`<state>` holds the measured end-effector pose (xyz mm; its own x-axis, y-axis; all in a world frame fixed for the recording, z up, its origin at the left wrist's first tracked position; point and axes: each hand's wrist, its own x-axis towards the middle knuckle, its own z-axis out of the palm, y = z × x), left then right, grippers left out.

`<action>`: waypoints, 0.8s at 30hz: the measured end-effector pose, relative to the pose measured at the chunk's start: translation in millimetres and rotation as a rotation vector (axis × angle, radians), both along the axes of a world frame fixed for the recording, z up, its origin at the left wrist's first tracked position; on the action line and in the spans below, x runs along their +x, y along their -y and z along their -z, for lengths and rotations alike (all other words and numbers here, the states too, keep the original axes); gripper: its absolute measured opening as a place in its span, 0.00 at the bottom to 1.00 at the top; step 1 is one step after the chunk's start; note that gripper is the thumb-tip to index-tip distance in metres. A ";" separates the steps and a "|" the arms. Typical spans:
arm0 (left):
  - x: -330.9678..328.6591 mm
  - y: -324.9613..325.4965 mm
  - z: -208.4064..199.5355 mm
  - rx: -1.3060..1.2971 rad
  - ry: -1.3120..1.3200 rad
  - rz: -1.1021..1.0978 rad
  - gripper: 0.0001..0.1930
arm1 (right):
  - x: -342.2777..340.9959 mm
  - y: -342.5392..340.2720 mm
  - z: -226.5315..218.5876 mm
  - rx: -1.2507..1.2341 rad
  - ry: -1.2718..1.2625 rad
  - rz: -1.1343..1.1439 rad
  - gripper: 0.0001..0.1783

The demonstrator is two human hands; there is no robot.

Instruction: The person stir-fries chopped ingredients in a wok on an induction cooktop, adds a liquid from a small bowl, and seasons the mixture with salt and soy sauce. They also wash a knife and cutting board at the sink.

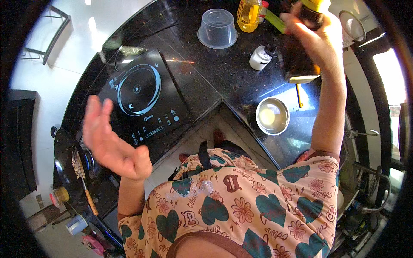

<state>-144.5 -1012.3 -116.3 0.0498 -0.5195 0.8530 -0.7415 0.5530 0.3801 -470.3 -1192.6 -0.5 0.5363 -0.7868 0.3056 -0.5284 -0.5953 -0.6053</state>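
My right hand (318, 38) is wrapped round a dark brown bottle (296, 56) with a yellow cap, at the far right of the black counter. Its label is turned away or too dark to make out. Nearer to me than the bottle stands a round metal bowl (282, 122) with something pale yellowish at its bottom. A thin yellow handle (300, 99) shows between bottle and bowl. On the left, my left hand (114, 144) is raised with nothing in it, fingers stretched out, beside the black induction cooktop (172, 101).
Beyond the bowl stands a small white jar (259, 59) with a black top. Farther back are a clear plastic tub (217, 29), a yellow oil bottle (248, 19) and a green vegetable (274, 21). At lower left, a dark pan (64, 150) holds a wooden-handled spatula (90, 200).
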 end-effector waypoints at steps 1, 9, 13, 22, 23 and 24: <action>5.1 -8.3 12.0 0.044 -0.034 0.031 0.32 | -13.0 12.8 14.4 -0.107 -0.025 0.182 0.15; 27.2 -80.5 56.8 0.480 -0.300 -0.119 0.20 | -120.9 116.4 168.9 -0.353 0.220 0.700 0.19; 17.0 -92.0 49.1 0.493 -0.355 -0.215 0.19 | -121.0 136.8 210.9 -0.283 0.366 0.785 0.19; 19.4 -117.6 37.1 0.538 -0.215 -0.391 0.17 | -94.6 141.9 181.0 -0.317 0.164 0.910 0.26; 20.3 -118.9 38.7 0.505 -0.317 -0.369 0.17 | -100.4 136.0 178.9 -0.329 0.131 0.882 0.28; 25.6 -129.9 42.9 0.485 -0.396 -0.336 0.17 | -104.8 134.3 185.3 -0.321 0.094 0.852 0.30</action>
<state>-118.9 -882.4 -159.2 0.5330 -0.7380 0.4138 -0.5972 0.0183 0.8019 -575.0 -1326.9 -185.8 -0.2246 -0.7750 0.5906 -0.8231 -0.1735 -0.5407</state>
